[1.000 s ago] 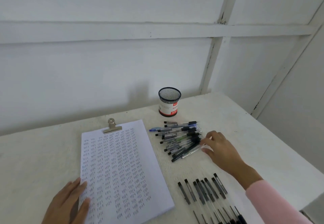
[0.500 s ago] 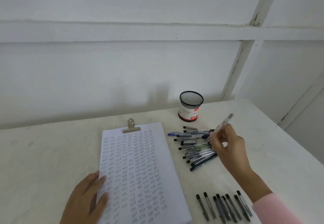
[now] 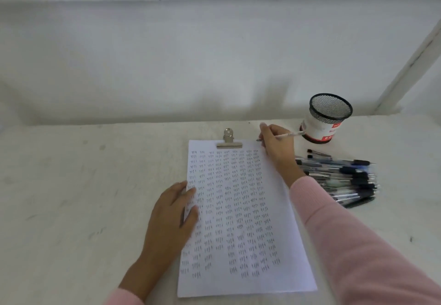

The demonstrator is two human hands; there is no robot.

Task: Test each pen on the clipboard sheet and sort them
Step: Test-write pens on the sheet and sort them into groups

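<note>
Pens [image 3: 343, 180] in one pile at 3 o'clock of the one sheet [image 3: 238, 209], too blurred to count; one mesh cup [image 3: 319, 123] at 1 o'clock, contents unclear. Right hand [image 3: 276, 147] pinches one pen [image 3: 290, 134]; left hand [image 3: 171, 219] lies flat on the sheet.

Room L of sheet [image 3: 243, 216]; pen pile [image 3: 346, 180], cup [image 3: 322, 123] block R.

Pen [image 3: 290, 134] tip-down at tally-filled sheet [image 3: 238, 209]

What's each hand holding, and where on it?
Right hand grips a pen near its writing end. Left hand holds nothing, flat on the sheet at its left edge.
</note>
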